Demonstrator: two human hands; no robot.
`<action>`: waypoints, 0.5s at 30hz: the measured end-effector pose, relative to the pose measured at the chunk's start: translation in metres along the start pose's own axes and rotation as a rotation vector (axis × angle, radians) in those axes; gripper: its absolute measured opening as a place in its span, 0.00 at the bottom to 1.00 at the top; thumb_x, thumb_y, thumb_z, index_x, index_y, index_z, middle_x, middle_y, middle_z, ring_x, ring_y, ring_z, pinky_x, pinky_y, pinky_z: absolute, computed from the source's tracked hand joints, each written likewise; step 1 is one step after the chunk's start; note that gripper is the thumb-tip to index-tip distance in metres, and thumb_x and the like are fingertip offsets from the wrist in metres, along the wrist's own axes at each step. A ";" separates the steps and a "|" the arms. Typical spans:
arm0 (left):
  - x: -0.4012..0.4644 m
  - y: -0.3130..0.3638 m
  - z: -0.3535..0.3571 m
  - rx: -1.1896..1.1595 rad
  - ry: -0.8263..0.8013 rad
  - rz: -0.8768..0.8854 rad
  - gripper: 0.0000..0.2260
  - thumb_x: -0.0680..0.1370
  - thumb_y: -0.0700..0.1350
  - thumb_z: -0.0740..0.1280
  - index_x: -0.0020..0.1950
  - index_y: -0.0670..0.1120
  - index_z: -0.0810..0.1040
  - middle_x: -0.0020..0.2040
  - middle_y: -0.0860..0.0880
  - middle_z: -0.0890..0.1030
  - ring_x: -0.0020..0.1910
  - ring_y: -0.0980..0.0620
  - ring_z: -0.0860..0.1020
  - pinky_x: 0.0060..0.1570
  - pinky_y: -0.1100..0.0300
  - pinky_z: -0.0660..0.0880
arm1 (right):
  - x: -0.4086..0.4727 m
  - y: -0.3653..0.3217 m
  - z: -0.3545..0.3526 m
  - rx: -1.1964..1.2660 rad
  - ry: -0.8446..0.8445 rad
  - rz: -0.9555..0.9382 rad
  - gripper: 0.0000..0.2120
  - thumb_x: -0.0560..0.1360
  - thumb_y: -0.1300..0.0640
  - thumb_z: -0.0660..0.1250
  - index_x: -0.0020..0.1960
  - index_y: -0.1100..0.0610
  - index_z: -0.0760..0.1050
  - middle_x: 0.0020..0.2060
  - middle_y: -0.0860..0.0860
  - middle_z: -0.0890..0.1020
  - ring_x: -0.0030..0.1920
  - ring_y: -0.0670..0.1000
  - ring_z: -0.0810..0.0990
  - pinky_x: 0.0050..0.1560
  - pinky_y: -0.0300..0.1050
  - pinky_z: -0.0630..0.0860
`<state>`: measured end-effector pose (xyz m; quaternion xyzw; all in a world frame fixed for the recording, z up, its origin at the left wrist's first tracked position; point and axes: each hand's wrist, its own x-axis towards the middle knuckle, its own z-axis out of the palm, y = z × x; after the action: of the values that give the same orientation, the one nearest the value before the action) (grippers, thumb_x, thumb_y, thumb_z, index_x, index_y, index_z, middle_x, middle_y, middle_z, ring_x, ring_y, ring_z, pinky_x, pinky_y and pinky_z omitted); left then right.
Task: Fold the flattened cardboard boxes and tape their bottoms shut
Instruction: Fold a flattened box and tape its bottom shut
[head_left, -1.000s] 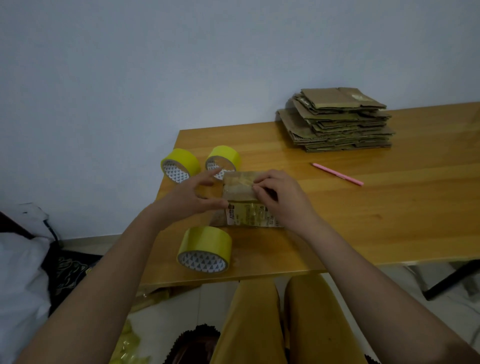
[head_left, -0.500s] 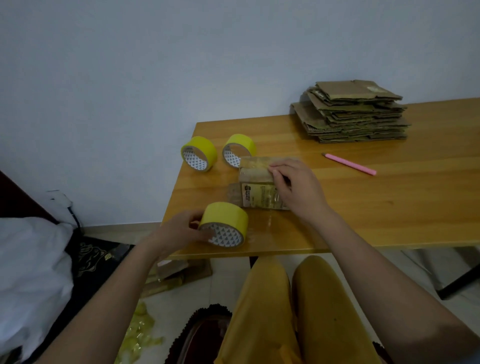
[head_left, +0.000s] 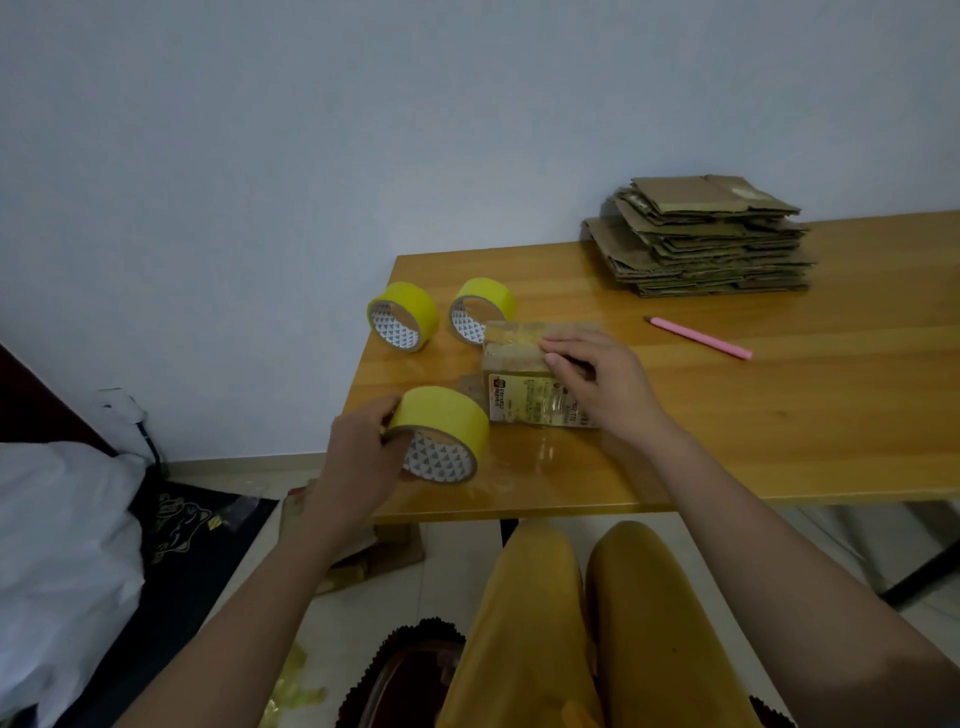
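Left hand (head_left: 358, 457) gripping tape roll (head_left: 441, 434) near counter (head_left: 779, 441) front-left corner; right hand (head_left: 602, 379) fingers pinning box (head_left: 524, 384) flaps shut for taping.

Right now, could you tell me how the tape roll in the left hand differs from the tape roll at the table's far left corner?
The near tape roll is gripped by the left hand, while the far-left tape roll lies untouched. The near tape roll sits by the table's front edge, close to the small box under the right hand; the far-left tape roll sits by the wall, beside a third roll. Both are yellow, with a triangle-patterned inner core.
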<state>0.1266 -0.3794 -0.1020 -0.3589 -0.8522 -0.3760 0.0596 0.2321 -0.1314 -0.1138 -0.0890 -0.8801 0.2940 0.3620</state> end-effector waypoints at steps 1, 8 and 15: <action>0.003 0.000 -0.003 -0.005 0.013 -0.011 0.11 0.76 0.32 0.66 0.57 0.39 0.81 0.46 0.46 0.81 0.42 0.50 0.78 0.34 0.62 0.78 | 0.000 0.000 0.000 0.002 0.002 -0.001 0.11 0.78 0.56 0.68 0.58 0.57 0.82 0.56 0.49 0.83 0.57 0.43 0.75 0.64 0.49 0.72; -0.010 0.019 0.016 -0.601 -0.086 -0.588 0.06 0.77 0.45 0.70 0.47 0.42 0.81 0.48 0.41 0.85 0.42 0.49 0.85 0.43 0.55 0.83 | -0.002 0.000 0.001 0.014 0.018 0.001 0.11 0.78 0.56 0.68 0.58 0.56 0.82 0.55 0.48 0.83 0.55 0.38 0.74 0.65 0.47 0.71; -0.028 0.027 0.034 -0.850 0.008 -0.672 0.12 0.84 0.51 0.54 0.65 0.52 0.70 0.60 0.45 0.78 0.55 0.43 0.80 0.37 0.54 0.81 | -0.002 -0.005 0.000 0.003 0.024 0.004 0.10 0.78 0.57 0.68 0.58 0.57 0.82 0.55 0.49 0.83 0.56 0.39 0.73 0.65 0.46 0.71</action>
<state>0.1710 -0.3600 -0.1204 -0.0575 -0.6926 -0.6874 -0.2110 0.2334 -0.1363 -0.1118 -0.0938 -0.8751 0.2950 0.3721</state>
